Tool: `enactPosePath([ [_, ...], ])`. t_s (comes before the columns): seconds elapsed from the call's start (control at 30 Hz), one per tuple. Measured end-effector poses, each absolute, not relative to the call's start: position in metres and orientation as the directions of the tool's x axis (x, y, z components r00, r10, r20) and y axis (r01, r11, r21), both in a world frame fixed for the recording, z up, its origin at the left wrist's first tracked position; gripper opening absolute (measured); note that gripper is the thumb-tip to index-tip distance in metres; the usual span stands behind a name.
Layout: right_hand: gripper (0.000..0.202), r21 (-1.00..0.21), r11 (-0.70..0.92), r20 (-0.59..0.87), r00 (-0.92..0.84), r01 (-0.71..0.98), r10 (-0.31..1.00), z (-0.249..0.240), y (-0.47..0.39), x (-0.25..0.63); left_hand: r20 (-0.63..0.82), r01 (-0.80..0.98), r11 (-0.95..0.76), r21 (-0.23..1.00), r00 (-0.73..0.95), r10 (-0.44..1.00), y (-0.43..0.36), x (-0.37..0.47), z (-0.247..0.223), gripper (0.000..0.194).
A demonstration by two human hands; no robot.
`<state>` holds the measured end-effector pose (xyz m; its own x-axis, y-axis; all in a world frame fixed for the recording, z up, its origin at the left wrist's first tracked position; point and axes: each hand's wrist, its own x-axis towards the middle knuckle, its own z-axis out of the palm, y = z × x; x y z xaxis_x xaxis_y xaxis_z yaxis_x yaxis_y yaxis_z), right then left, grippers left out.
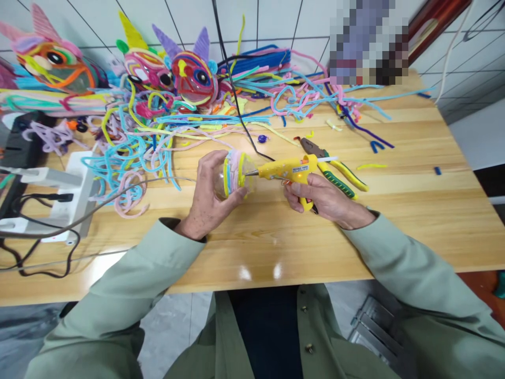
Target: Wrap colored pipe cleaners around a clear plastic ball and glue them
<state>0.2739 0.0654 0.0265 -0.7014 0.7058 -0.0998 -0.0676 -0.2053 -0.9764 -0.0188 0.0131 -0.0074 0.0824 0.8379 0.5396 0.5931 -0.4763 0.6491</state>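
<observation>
- Left hand: fingers and thumb wrapped round the cup, thumb along the near side, gripping it.
- Cup: clear, banded with yellow, pink and light blue fuzzy strips; tipped on its side, near the middle of the table, just left of the gun tip.
- Right hand: fingers closed round the handle of the glue gun, index finger at the trigger.
- Gun: yellow, metal nozzle pointing left at the cup's right-hand yellow band. Can't tell if the tip touches. White stick pokes out the back.
- Pliers: green/yellow handles, lying just behind the right hand, partly hidden by the gun.
- Purple bead: on the table, beyond the gun nozzle.
- Pipe cleaners: heaped and tangled along the back and left.
- Three horned heads: in a row at the back left, by the wall.
- Power strip: white, at left, plugs in.
- Blue V-shaped scrap: right of the pliers.
</observation>
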Motion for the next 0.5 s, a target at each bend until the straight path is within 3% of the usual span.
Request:
enactPosePath([
  [0.5,0.038,-0.971,-0.222,-0.095,-0.703,-0.091,0.704,0.0242,0.0653,0.2738,0.544,0.594,-0.483,0.644,0.089,0.834,0.0133,-0.0202,-0.0077,0.074],
])
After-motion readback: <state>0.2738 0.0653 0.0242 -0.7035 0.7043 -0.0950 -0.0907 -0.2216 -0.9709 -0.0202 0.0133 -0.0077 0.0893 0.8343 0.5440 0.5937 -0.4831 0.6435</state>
